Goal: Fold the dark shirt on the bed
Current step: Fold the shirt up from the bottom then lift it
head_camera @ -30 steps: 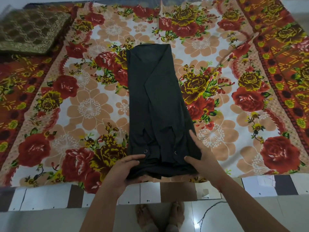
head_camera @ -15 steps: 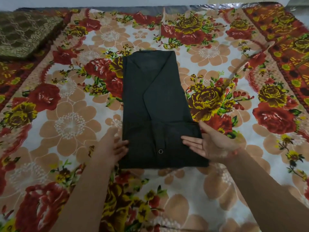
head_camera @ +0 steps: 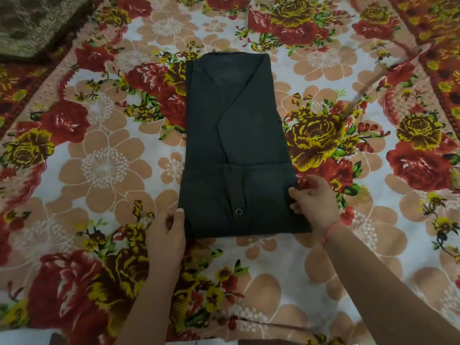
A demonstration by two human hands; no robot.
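Observation:
The dark shirt [head_camera: 236,130] lies flat on the flowered bed sheet [head_camera: 104,168] as a long narrow rectangle, its sides turned in. Its near end is doubled back on top, with a placket and one snap button showing. My left hand [head_camera: 166,235] is at the near left corner, thumb against the edge and fingers tucked at the fold. At the right edge of the doubled part, my right hand [head_camera: 313,202] pinches the cloth, thumb on top. A thin red thread circles that wrist.
An olive patterned cushion [head_camera: 32,21] sits at the far left corner of the bed. The sheet's darker red border [head_camera: 443,46] runs along the right side. The bed's near edge shows at the bottom of the view.
The shirt's near end has been folded up onto the body, making it shorter. Both hands moved from the hem at the bed's edge to the sides of the new fold. The view moved closer.

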